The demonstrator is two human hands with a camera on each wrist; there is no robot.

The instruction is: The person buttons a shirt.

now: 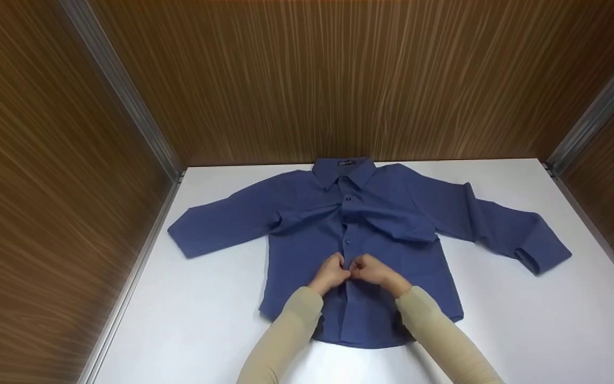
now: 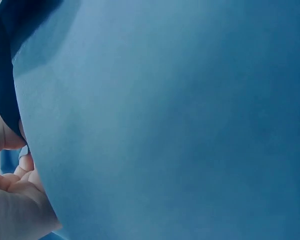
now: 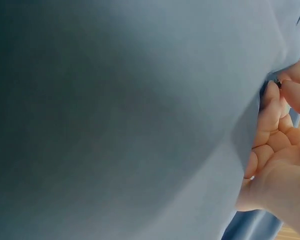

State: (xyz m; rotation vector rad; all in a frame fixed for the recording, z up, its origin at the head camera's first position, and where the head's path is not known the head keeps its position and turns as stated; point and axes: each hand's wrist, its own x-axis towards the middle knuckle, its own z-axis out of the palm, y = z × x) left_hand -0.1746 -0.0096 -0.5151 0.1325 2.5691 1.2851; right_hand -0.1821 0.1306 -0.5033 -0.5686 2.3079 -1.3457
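A blue long-sleeved shirt [image 1: 299,250] lies front up, its collar away from me and its sleeves spread to both sides. My left hand [image 1: 331,273] and right hand [image 1: 373,270] meet at the lower front placket, fingertips almost touching. In the left wrist view, the left thumb and fingers pinch the shirt's front edge, and cloth covers much of that view. Between the right thumb and fingertip, a small dark button [image 3: 278,84] partly shows at the cloth edge. Farther up the placket, a button [image 1: 348,242] lies in plain sight.
The shirt rests on a white table [image 1: 190,320]. Brown wood-grain panels stand behind it [image 1: 339,80] and at both sides, with metal strips at their corners. The sleeve [image 1: 515,229] on the right is creased and bent near its cuff.
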